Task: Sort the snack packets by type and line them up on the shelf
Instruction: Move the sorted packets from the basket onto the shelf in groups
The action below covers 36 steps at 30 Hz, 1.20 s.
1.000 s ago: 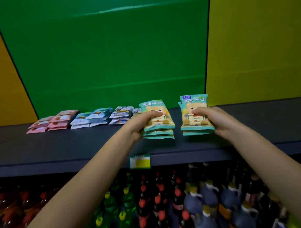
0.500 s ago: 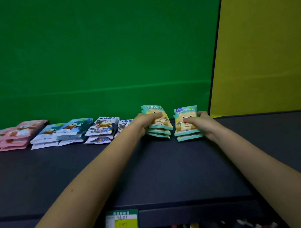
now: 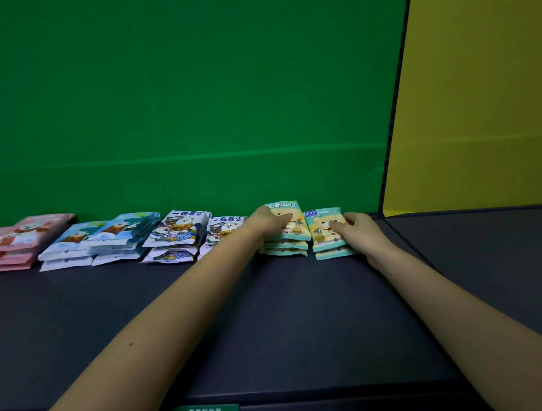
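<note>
My left hand (image 3: 272, 224) grips the left teal stack (image 3: 298, 226), thumb laid across its top packet. My right hand (image 3: 358, 231) holds the right teal stack (image 3: 319, 226), fingers curled onto its top. Both stacks sit side by side at the back edge of the shelf (image 3: 298, 312). Leftward along that edge lie white stacks (image 3: 178, 231), blue stacks (image 3: 111, 235) and pink stacks (image 3: 22, 238).

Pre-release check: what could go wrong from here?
1. The left stack and right stack of teal packets look fanned; top packets may slide when the left hand and right hand let go.
2. The left forearm crosses in front of the white packets; pulling back might knock them askew.
</note>
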{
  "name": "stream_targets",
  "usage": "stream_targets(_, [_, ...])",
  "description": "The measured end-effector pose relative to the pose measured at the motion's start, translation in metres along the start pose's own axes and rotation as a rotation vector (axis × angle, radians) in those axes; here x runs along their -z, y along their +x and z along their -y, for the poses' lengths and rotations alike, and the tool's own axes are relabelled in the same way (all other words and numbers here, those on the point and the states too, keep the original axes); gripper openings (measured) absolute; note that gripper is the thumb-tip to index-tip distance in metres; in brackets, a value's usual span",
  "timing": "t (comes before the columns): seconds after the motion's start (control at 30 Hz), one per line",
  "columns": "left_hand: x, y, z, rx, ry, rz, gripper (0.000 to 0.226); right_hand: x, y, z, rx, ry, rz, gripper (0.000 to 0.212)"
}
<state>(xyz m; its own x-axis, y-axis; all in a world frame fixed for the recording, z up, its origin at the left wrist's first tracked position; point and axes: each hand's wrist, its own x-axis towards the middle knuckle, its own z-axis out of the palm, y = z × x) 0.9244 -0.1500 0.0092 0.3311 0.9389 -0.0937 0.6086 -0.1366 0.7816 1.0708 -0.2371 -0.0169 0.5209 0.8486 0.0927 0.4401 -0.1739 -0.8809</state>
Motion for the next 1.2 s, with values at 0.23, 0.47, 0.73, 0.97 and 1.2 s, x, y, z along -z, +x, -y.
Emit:
stream_targets(0.23, [0.010,-0.014,-0.004,-0.275,0.285,-0.215,0.055,-0.002,-0.008,0.001,0.223,-0.327,-0.098,0.040])
stream_targets(0.47, [0.085,-0.058,0.044,-0.560,0.545,-0.381,0.025,-0.005,-0.044,0.043,0.530,-0.406,-0.068,0.016])
stream_targets(0.73, [0.190,-0.127,0.159,-0.428,0.501,-0.534,0.026,-0.094,-0.105,0.113,0.717,-0.476,0.154,0.014])
stream_targets(0.97, [0.282,-0.179,0.262,-0.282,0.545,-0.615,0.017,-0.205,-0.155,0.166,0.712,-0.575,0.299,0.017])
stream_targets(1.2, [0.346,-0.204,0.339,-0.205,0.590,-0.560,0.022,-0.317,-0.198,0.202,0.609,-0.501,0.313,0.018])
